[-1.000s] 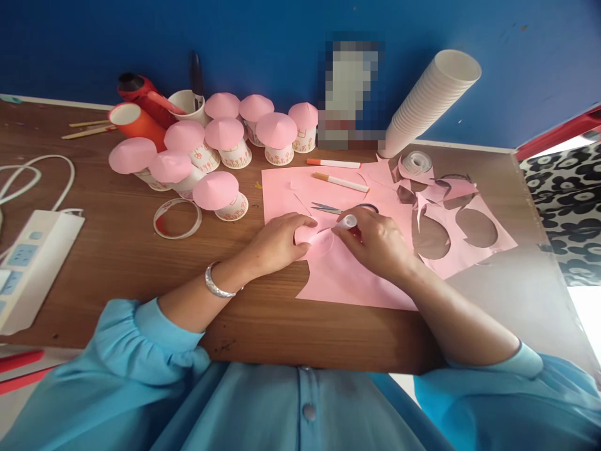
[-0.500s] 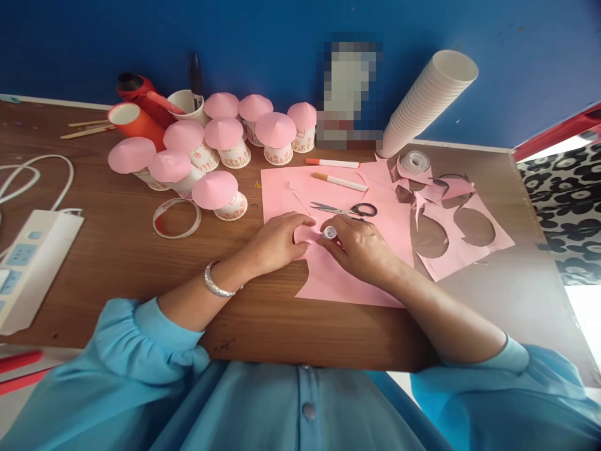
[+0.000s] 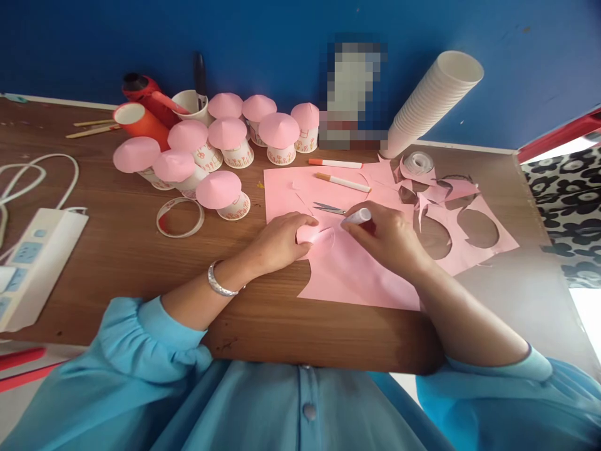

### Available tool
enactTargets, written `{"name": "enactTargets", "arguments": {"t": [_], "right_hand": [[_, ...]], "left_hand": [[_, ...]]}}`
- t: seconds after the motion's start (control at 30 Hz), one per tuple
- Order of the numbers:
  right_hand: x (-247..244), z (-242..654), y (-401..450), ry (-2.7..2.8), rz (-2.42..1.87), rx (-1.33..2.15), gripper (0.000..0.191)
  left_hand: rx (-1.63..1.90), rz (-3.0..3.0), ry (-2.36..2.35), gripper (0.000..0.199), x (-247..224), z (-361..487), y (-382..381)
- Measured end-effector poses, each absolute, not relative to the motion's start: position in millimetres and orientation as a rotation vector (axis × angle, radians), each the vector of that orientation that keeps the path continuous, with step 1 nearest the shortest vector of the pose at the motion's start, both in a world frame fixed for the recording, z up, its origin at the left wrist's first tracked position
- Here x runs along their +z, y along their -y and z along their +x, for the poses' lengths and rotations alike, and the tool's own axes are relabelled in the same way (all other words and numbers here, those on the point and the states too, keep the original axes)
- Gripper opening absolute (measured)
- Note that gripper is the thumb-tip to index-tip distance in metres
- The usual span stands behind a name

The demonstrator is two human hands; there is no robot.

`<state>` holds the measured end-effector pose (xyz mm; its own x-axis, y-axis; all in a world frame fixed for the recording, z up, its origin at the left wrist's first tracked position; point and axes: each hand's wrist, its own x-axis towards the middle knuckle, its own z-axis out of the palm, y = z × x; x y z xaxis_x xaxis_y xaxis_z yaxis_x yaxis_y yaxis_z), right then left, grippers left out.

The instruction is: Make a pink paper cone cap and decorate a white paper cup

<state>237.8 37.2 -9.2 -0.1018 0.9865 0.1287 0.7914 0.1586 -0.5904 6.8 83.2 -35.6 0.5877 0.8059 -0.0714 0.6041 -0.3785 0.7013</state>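
Note:
My left hand (image 3: pixel 287 239) pinches a small pink paper piece (image 3: pixel 307 234), a rounded disc with a slit, between thumb and fingers. My right hand (image 3: pixel 387 235) grips a white glue stick (image 3: pixel 359 217) to the right of that piece, apart from it. Under both hands lies a large pink paper sheet (image 3: pixel 361 275) with a curved cut at its lower left. A pair of scissors (image 3: pixel 328 208) rests on the sheet behind my hands, its handles hidden by my right hand. Two markers, one orange-capped (image 3: pixel 335 163) and one brown-capped (image 3: pixel 342 182), lie farther back.
Several paper cups with pink cone roofs (image 3: pixel 218 189) stand at the back left. A tape ring (image 3: pixel 180 217) and a power strip (image 3: pixel 44 269) lie left. At the right are a leaning cup stack (image 3: pixel 429 103), a tape roll (image 3: pixel 417 163) and pink scraps (image 3: pixel 498 235).
My right hand has moved right with the glue stick, away from the pink piece, and now covers the scissors' handles. My left hand still holds the piece in about the same place.

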Motion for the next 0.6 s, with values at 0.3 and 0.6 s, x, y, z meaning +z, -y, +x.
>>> {"name": "enactTargets", "arguments": {"t": [0.3, 0.6], "right_hand": [[-16.5, 225.3, -33.5, 2.121, -1.553, 0.587, 0.010], [-17.9, 235.4, -36.0, 2.185, -1.638, 0.372, 0.011]], "left_hand": [[0.372, 2.140, -1.106, 0.038, -35.9, 5.8, -84.2], [0.351, 2.109, -1.115, 0.039, -32.2, 6.3, -83.4]]}}
